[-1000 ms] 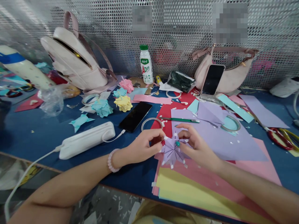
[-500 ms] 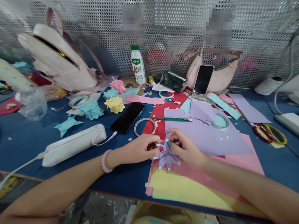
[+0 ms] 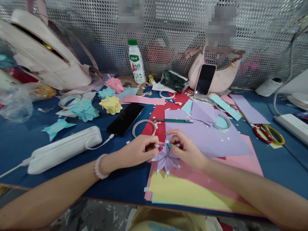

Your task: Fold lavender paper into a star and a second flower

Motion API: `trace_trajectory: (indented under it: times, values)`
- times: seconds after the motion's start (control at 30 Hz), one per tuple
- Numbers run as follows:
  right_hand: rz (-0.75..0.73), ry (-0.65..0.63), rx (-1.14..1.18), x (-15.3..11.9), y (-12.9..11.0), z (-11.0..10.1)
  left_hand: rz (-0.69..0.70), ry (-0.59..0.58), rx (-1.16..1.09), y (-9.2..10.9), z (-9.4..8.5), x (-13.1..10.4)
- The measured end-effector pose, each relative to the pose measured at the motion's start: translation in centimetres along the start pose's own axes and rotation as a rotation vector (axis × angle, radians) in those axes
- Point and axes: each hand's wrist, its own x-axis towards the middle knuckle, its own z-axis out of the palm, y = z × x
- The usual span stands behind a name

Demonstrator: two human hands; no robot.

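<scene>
A purple folded-paper star (image 3: 167,159) with several points and small white bits on its tips is pinched between both hands, above a stack of coloured paper (image 3: 192,189). My left hand (image 3: 138,149) grips its upper left part with thumb and fingers. My right hand (image 3: 186,149) pinches its upper edge between thumb and fingers. Fingers hide the star's top. Just beyond the hands lie a roll of tape (image 3: 143,121), a green-handled craft knife (image 3: 175,121) and a large purple sheet (image 3: 216,141).
On the left are a white power strip (image 3: 64,147), a black phone (image 3: 125,119) and folded paper shapes, including a yellow one (image 3: 110,105). A bottle (image 3: 136,64), a backpack (image 3: 45,61) and a pink handbag (image 3: 223,73) stand at the back. Scissors (image 3: 267,133) lie right.
The whole view has shifted, so things appear further left. Both hands keep their hold on the purple star, with hardly any change in finger position.
</scene>
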Motion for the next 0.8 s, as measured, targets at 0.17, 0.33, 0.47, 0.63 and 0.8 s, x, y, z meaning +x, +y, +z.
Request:
trace_trajectory:
  times: [0.17,0.33,0.47,0.63,0.8]
  values:
    - [-0.006,0.010,-0.029,-0.06,-0.03,0.00,0.001,0.010,0.012,0.11,-0.21,-0.25]
    - [-0.026,0.005,-0.043,-0.17,0.06,0.06,0.021,0.012,0.029,0.21,-0.24,-0.24]
    - [-0.028,-0.004,-0.046,-0.19,-0.02,0.13,0.002,0.015,0.060,0.33,-0.34,-0.14]
    - [-0.026,0.003,-0.056,-0.25,-0.29,0.09,-0.003,0.024,0.048,0.62,-0.44,-0.10]
    - [-0.039,0.002,-0.061,-0.30,-0.27,0.00,0.034,0.078,0.041,0.86,-0.43,-0.17]
